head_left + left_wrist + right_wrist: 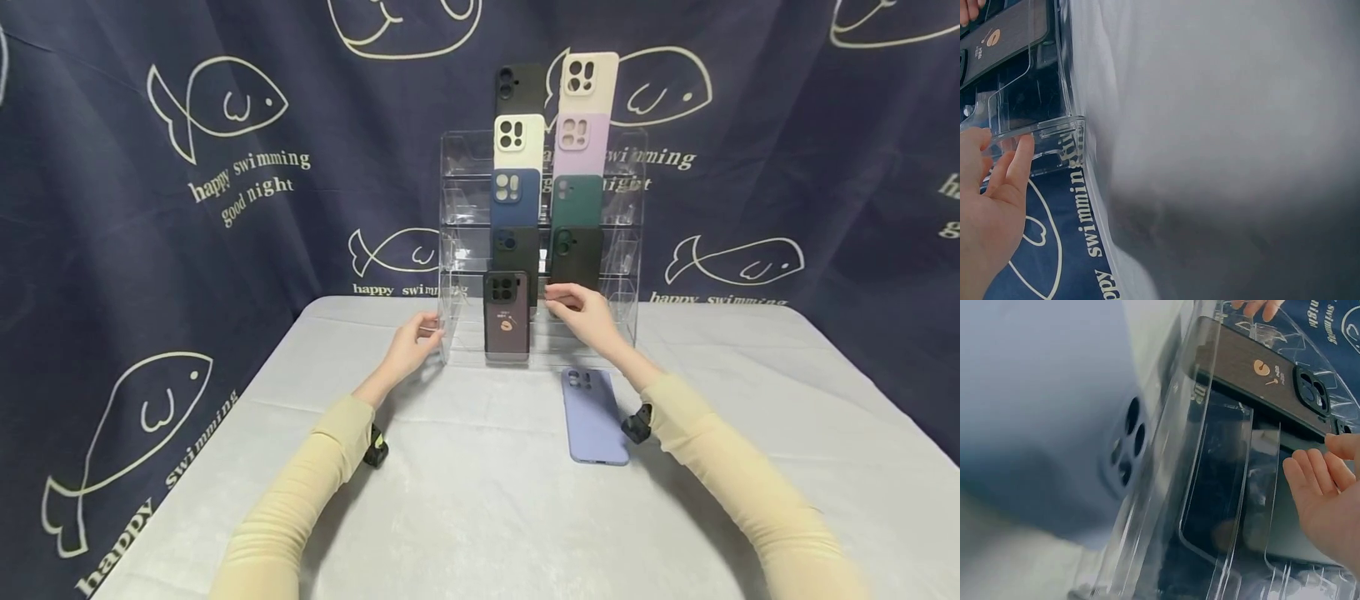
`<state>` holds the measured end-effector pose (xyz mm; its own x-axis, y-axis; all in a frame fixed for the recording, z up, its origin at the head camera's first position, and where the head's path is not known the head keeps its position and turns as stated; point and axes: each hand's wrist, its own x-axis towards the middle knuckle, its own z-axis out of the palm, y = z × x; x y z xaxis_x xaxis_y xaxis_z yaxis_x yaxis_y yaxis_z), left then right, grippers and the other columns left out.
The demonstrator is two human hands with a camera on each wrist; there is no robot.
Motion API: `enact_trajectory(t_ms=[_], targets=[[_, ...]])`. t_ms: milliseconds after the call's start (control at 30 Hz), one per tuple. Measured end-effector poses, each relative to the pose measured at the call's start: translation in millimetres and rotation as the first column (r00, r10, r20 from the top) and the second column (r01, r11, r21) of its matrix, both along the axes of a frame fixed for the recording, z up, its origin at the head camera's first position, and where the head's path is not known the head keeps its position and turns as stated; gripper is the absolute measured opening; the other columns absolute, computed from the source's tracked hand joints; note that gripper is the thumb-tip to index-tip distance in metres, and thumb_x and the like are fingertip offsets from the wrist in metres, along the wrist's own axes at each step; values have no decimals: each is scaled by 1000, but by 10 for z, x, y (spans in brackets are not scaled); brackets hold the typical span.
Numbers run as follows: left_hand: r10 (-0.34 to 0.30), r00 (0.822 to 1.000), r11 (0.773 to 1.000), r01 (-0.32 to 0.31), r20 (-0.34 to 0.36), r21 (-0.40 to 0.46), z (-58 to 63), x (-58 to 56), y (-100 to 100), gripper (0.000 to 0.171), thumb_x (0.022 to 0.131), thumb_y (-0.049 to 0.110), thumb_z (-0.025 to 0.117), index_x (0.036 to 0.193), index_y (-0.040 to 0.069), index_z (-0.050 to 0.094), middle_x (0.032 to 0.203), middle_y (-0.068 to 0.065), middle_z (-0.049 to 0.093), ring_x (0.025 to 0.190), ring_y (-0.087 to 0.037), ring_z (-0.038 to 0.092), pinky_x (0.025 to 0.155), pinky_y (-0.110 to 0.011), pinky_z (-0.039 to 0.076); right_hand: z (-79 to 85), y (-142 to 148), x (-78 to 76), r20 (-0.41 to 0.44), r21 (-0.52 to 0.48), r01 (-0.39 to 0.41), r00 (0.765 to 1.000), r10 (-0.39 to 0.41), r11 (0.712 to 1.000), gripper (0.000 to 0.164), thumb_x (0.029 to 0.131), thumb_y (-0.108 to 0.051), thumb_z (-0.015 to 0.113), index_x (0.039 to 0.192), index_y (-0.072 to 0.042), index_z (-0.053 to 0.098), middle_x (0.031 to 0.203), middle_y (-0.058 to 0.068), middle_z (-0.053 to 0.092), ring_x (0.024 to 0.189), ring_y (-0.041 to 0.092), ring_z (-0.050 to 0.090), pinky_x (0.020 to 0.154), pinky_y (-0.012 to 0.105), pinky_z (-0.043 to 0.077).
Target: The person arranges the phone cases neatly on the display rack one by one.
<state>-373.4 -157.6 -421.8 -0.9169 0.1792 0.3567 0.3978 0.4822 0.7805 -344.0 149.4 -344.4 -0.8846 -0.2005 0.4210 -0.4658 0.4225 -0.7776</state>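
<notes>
A clear tiered acrylic display rack [465, 325] stands on the table with phone cases in two columns. My left hand [411, 343] is at the rack's left side, fingertips touching its edge; the left wrist view shows the fingers [1020, 164] fairly straight there. My right hand [588, 317] is in front of the right column, by the lower end of a dark case [576, 258]. Its fingers are slightly bent, with nothing seen between them. Left of it, a brown-black case [507, 321] stands in the lowest tier. A lavender-blue case [594, 421] lies flat below my right forearm.
Higher tiers hold a black case [520, 90], white case [519, 142], blue case [516, 196], cream case [589, 83], lilac case [581, 146] and green case [577, 200]. A white cloth covers the table [465, 500]. A dark-blue fish-print curtain [300, 108] hangs behind.
</notes>
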Motion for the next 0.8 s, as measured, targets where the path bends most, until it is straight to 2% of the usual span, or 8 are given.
enact_trajectory(t_ms=[200, 300, 500, 800], targets=[[0, 1000, 1000, 0, 6, -9, 8, -9, -2, 38, 93, 11, 57, 127, -4, 48, 117, -24, 59, 105, -37, 60, 89, -36, 55, -243, 231, -163, 37, 103, -27, 999, 23, 994, 32, 91, -21, 62, 119, -3, 62, 115, 16, 66, 99, 29, 64, 72, 19, 50], [3, 1000, 1000, -3, 10, -10, 9, -15, -10, 38, 92, 11, 57, 127, -4, 48, 117, -24, 59, 105, -37, 60, 89, -36, 54, -280, 304, -117, 72, 144, -62, 996, 52, 988, 33, 92, -22, 61, 119, -2, 62, 115, 17, 66, 100, 30, 64, 77, 24, 52], [0, 1000, 1000, 0, -1, -15, 3, -13, -9, 38, 92, 10, 58, 126, -5, 48, 116, -24, 59, 104, -37, 61, 88, -36, 55, -386, 461, -21, 93, 201, -109, 991, 92, 974, 33, 93, -21, 59, 119, 0, 61, 117, 18, 65, 102, 32, 63, 87, 42, 53], [2, 1000, 1000, -2, -5, -7, -12, -25, -10, 38, 92, 10, 58, 126, -5, 49, 115, -25, 60, 103, -37, 61, 88, -37, 55, -525, 636, 122, 118, 294, -123, 989, 92, 948, 34, 94, -21, 57, 119, 1, 61, 117, 18, 64, 104, 33, 63, 93, 47, 50]])
